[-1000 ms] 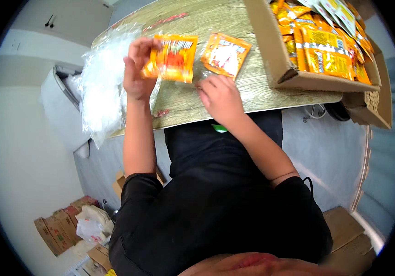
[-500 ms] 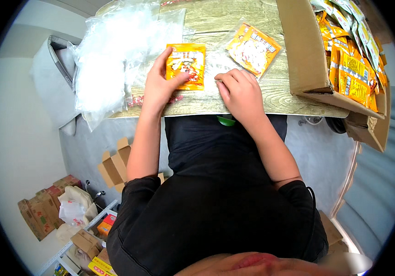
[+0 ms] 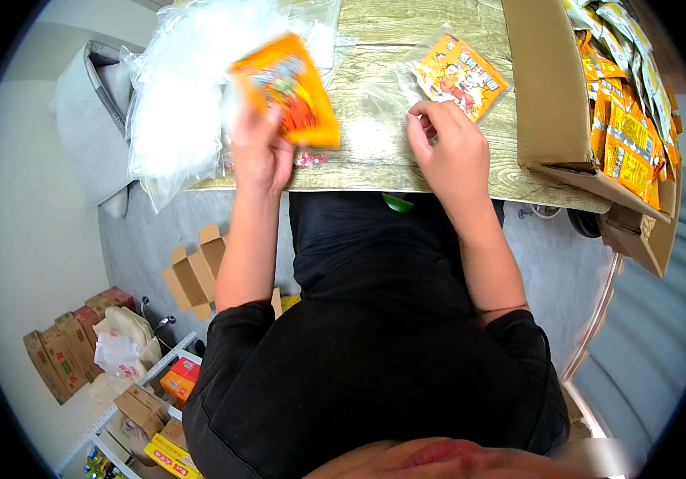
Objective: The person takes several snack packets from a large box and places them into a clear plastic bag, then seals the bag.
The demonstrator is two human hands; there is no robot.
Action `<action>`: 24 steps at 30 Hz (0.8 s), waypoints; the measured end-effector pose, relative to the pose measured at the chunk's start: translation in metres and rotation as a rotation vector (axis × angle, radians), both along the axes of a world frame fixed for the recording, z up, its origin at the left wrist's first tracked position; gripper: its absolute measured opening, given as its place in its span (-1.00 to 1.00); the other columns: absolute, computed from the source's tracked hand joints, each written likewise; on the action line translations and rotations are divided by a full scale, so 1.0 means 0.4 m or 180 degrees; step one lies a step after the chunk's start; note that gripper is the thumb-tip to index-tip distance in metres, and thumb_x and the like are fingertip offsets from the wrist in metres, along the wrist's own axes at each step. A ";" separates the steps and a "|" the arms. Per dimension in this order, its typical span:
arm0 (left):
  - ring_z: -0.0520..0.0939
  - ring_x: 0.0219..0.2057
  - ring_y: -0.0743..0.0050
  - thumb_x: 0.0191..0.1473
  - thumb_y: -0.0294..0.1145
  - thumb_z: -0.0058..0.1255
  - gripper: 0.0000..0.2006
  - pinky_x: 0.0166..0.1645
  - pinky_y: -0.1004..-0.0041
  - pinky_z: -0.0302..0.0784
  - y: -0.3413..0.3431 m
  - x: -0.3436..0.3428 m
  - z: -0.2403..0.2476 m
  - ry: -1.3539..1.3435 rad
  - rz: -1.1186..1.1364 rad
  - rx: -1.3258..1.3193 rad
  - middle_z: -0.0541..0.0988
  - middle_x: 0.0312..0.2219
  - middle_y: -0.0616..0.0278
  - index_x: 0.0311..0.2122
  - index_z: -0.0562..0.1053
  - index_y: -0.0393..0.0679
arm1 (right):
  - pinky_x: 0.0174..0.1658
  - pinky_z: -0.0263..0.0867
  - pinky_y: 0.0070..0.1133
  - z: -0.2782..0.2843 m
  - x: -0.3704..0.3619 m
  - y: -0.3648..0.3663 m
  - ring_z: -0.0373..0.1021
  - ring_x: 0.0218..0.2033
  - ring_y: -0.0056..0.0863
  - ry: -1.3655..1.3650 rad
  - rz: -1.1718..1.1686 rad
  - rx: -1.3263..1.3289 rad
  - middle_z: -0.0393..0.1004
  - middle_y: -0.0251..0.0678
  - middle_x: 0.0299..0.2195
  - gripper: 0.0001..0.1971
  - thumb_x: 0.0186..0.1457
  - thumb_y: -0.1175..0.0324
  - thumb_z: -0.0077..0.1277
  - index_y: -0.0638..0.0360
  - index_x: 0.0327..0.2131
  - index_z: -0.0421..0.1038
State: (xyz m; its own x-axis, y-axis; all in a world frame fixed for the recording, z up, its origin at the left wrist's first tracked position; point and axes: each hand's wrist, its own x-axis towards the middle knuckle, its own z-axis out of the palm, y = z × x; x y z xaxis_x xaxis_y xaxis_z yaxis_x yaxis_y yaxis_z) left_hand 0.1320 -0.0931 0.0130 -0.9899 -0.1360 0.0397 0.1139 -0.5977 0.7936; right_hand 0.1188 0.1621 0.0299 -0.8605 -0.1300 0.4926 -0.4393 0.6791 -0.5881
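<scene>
My left hand (image 3: 259, 152) is closed on the lower left edge of an orange snack packet (image 3: 291, 92), which is raised and tilted over the wooden-topped table (image 3: 375, 32); motion blurs both. To the right, my right hand (image 3: 455, 148) has its thumb and fingers drawn together above the tabletop. Anything in that pinch is too small to make out. Just beyond those fingertips, a second orange packet (image 3: 459, 76) lies in a clear plastic sleeve. A faint clear film (image 3: 387, 96) rests beside it, left of my fingers.
A heap of clear plastic bags (image 3: 175, 104) covers the table's left side. At the right edge, an open cardboard box (image 3: 551, 88) holds many orange and white packets (image 3: 630, 136). A grey chair (image 3: 91, 120) stands left; below are a flattened carton (image 3: 195, 271) and shelving (image 3: 131, 391).
My left hand has lifted the orange packet off the table and tilted it. The right hand has shifted right, its fingers now drawn together near the sleeved packet. The view has moved slightly.
</scene>
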 end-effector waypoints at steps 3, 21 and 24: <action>0.68 -0.15 0.40 0.07 -0.63 0.17 -0.59 0.00 0.41 0.61 -0.003 0.028 0.016 -0.0431 -0.1151 -0.0549 0.64 -0.13 0.02 0.06 0.43 -0.45 | -0.35 0.39 -0.40 0.016 0.000 0.000 0.49 -0.46 -0.27 0.0085 0.0045 -0.0075 0.51 -0.35 -0.47 -0.93 0.01 0.43 0.20 0.08 -0.40 0.51; 0.46 0.18 0.11 0.11 -0.61 0.05 -0.38 0.29 0.20 0.37 0.203 0.064 -0.019 -0.0550 -0.1345 0.1676 0.41 0.14 -0.11 0.28 0.17 -0.38 | -0.26 0.31 -0.42 0.017 0.028 -0.031 0.43 -0.37 -0.37 0.0545 0.0461 0.0122 0.42 -0.36 -0.43 -0.89 0.06 0.39 0.16 0.09 -0.30 0.50; 0.54 0.08 0.20 0.17 -0.60 0.00 -0.54 0.19 0.23 0.47 0.219 0.076 -0.055 -0.0992 -0.1012 0.0800 0.47 0.06 -0.03 0.18 0.28 -0.37 | -0.26 0.31 -0.42 0.012 0.032 -0.032 0.44 -0.35 -0.37 0.0544 0.0472 0.0034 0.43 -0.36 -0.42 -0.89 0.05 0.40 0.13 0.10 -0.30 0.50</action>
State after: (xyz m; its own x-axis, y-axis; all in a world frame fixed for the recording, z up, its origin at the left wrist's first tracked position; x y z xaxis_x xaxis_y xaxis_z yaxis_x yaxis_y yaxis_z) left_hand 0.1624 -0.0053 -0.0090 -0.9435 0.2065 -0.2592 -0.3238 -0.7411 0.5881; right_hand 0.1317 0.1494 0.0349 -0.7358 -0.2549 0.6274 -0.6274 0.6054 -0.4897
